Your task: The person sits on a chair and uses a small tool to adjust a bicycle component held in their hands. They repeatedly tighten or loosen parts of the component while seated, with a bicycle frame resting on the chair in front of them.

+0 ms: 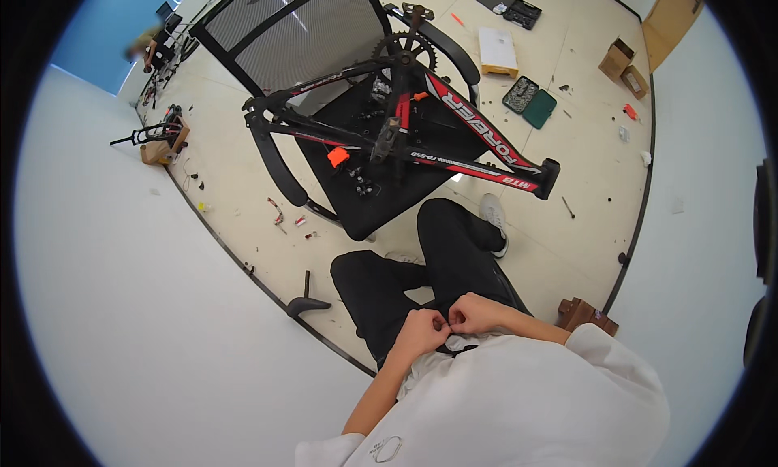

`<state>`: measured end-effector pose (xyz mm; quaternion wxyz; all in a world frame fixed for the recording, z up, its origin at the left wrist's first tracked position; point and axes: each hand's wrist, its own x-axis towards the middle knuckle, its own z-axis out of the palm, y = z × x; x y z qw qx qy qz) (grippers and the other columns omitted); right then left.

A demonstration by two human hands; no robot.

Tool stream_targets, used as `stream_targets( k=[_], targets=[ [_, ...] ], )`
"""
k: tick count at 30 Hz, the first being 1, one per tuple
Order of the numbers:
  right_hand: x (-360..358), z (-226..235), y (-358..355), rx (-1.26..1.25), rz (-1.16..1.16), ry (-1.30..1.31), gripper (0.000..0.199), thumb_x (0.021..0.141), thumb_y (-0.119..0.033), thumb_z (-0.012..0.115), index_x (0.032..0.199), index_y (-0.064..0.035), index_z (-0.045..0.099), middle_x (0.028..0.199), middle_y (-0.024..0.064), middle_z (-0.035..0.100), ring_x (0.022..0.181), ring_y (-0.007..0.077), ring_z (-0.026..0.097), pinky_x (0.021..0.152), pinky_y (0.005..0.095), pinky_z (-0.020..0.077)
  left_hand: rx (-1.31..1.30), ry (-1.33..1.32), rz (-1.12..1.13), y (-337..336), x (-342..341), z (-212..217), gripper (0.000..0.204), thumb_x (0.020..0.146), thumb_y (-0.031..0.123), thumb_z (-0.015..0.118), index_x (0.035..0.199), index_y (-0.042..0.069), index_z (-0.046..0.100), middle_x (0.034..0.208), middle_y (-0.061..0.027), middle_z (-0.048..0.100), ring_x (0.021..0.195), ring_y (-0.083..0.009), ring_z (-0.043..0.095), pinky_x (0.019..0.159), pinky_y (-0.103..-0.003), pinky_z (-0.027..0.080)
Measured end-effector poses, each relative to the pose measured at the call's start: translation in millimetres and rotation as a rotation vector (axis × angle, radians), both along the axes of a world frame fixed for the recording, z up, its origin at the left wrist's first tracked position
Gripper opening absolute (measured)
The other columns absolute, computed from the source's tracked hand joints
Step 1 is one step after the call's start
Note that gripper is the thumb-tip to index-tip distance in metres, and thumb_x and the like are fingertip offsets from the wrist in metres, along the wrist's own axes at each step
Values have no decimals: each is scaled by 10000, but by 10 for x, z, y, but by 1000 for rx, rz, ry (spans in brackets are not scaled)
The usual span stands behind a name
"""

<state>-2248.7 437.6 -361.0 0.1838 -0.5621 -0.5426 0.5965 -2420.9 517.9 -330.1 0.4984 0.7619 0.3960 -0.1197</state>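
Observation:
My left hand point(420, 332) and my right hand point(478, 311) meet over my lap, close to the hem of my white shirt point(519, 386). Both are closed in a pinch, fingertips almost touching; whatever sits between them is too small or hidden to make out. Beyond my knees, a black and red bicycle frame point(478, 172) with a chainring and crank rests across a black mesh-backed office chair point(365, 216). An orange piece point(338, 156) and several small dark parts lie on the seat beneath it. Neither hand touches the frame or chair.
On the floor to the right are a green case of small parts point(538, 109), a white box point(498, 49), a black tool case point(523, 13) and cardboard boxes point(617, 59). A bicycle saddle point(308, 305) lies left of my legs. A brown box point(585, 315) stands at my right.

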Motion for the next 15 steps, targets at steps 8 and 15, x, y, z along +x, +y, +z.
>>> stream_targets(
  k=[8, 15],
  targets=[
    [-164, -52, 63, 21, 99, -2, 169, 712, -169, 682, 772, -10, 677, 693, 123, 670, 645, 265, 649, 614, 351, 513, 9, 20, -193, 24, -171, -81, 210, 727, 199, 652, 750, -9, 672, 726, -181, 665, 688, -337, 653, 657, -395, 528],
    [-117, -176, 7, 13, 62, 6, 153, 731, -158, 685, 783, -15, 671, 681, 100, 664, 612, 210, 631, 584, 326, 499, 158, -138, -171, -106, -193, -260, 241, 748, 224, 657, 736, -16, 637, 726, -181, 640, 698, -359, 627, 638, -424, 504]
  ],
)
